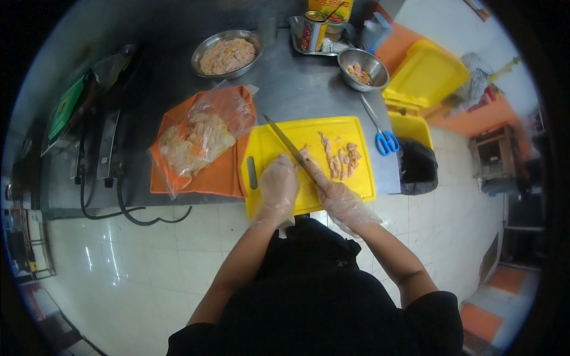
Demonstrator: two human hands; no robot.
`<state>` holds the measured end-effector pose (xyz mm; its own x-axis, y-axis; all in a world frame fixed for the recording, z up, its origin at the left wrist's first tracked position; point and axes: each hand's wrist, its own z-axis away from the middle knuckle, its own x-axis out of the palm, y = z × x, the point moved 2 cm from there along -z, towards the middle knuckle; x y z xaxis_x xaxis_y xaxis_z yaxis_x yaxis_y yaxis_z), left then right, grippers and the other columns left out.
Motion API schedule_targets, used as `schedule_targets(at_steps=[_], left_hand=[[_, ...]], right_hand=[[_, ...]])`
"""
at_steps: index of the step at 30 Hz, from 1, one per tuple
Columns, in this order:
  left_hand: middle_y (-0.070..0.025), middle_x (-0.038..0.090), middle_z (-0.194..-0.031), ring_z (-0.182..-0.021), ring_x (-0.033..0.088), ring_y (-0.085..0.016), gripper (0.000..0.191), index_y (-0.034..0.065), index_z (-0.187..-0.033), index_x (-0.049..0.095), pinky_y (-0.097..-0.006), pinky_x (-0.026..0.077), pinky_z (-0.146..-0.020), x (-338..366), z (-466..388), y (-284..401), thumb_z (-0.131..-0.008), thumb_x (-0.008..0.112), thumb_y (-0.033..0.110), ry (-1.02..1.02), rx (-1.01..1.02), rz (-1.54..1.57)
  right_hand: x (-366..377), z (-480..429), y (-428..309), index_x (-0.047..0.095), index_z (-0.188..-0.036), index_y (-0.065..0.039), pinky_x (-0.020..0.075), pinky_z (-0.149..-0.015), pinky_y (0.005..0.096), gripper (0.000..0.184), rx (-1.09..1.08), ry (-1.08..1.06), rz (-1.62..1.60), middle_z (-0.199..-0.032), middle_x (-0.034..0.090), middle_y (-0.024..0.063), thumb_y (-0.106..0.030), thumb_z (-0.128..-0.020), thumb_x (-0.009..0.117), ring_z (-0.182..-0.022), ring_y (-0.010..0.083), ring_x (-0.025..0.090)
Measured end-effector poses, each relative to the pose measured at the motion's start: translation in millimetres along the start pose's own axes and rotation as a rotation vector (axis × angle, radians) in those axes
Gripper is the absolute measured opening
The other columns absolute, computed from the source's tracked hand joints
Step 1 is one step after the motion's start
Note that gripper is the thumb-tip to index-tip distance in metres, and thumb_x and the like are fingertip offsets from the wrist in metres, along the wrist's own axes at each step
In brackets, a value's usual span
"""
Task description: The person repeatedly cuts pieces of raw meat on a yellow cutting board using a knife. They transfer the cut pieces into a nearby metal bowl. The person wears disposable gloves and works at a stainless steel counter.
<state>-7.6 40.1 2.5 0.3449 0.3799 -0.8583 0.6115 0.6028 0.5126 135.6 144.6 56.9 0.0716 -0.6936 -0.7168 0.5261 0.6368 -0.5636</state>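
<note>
Both my hands wear clear plastic gloves over a yellow cutting board (311, 124). In my right hand (340, 200) is a long knife (285, 140), its blade slanting up to the left across the board. My left hand (279, 184) rests on the board left of the blade, fingers curled; what lies under them is hidden. Just beyond the blade a bit of raw meat (306, 152) shows near the left fingertips. Several cut strips of raw meat (339, 161) lie on the board's right half.
On an orange cloth (222, 173) lies a plastic bag of raw meat (196, 138). Behind stand a metal bowl of meat (227, 55), a smaller bowl (364, 66) and a tray (318, 52) with a can. Blue-handled scissors (385, 140) lie right, beside a yellow bin (423, 80).
</note>
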Motion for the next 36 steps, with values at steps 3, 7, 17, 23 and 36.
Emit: schedule_targets(at_steps=[3, 7, 17, 23, 36], left_hand=[[-0.0251, 0.075, -0.099, -0.096, 0.075, -0.043, 0.025, -0.0007, -0.101, 0.075, -0.0514, 0.059, -0.084, -5, -2, -9, -0.102, 0.071, 0.024, -0.172, -0.087, -0.027], [-0.0262, 0.077, -0.096, -0.093, 0.077, -0.042, 0.030, -0.0025, -0.103, 0.075, -0.0516, 0.059, -0.086, -34, 1, -20, -0.105, 0.070, 0.027, -0.202, -0.073, 0.040], [-0.0248, 0.068, -0.142, -0.137, 0.062, -0.039, 0.039, 0.0008, -0.138, 0.067, -0.0463, 0.049, -0.116, -16, -8, 20, -0.110, 0.064, 0.028, 0.179, 0.095, 0.111], [-0.0285, 0.058, -0.156, -0.146, 0.055, -0.043, 0.048, -0.0016, -0.151, 0.058, -0.0468, 0.044, -0.123, 18, -16, 8, -0.108, 0.063, 0.021, 0.110, 0.171, 0.196], [-0.0266, 0.054, -0.162, -0.152, 0.049, -0.043, 0.052, -0.0033, -0.155, 0.054, -0.0463, 0.038, -0.128, 43, -41, 30, -0.112, 0.055, 0.026, 0.161, 0.208, 0.029]], right_hand=[[5, 10, 15, 0.032, -0.175, -0.034, 0.0559, -0.103, 0.0435, 0.063, 0.081, 0.014, -0.115, -0.149, 0.064, 0.0257, -0.015, -0.116, 0.043, -0.117, 0.0388, 0.074], [-1, 39, 32, 0.039, -0.172, -0.034, 0.0586, -0.091, 0.0376, 0.059, 0.139, 0.363, -0.267, -0.127, 0.070, 0.0190, -0.014, -0.117, 0.043, -0.099, 0.0291, 0.073], [-20, 76, 67, 0.035, -0.174, -0.035, 0.0541, -0.060, 0.0320, 0.062, 0.576, 0.361, -0.739, -0.091, 0.067, 0.0093, -0.013, -0.117, 0.040, -0.066, 0.0136, 0.056], [-5, 77, 67, 0.033, -0.175, -0.035, 0.0539, -0.058, 0.0328, 0.062, 0.565, 0.434, -0.842, -0.080, 0.059, 0.0062, -0.015, -0.117, 0.040, -0.063, 0.0130, 0.053], [17, 72, 58, 0.025, -0.177, -0.033, 0.0542, -0.053, 0.0324, 0.064, 0.504, 0.379, -0.931, -0.078, 0.053, 0.0053, -0.020, -0.116, 0.038, -0.061, 0.0146, 0.053]])
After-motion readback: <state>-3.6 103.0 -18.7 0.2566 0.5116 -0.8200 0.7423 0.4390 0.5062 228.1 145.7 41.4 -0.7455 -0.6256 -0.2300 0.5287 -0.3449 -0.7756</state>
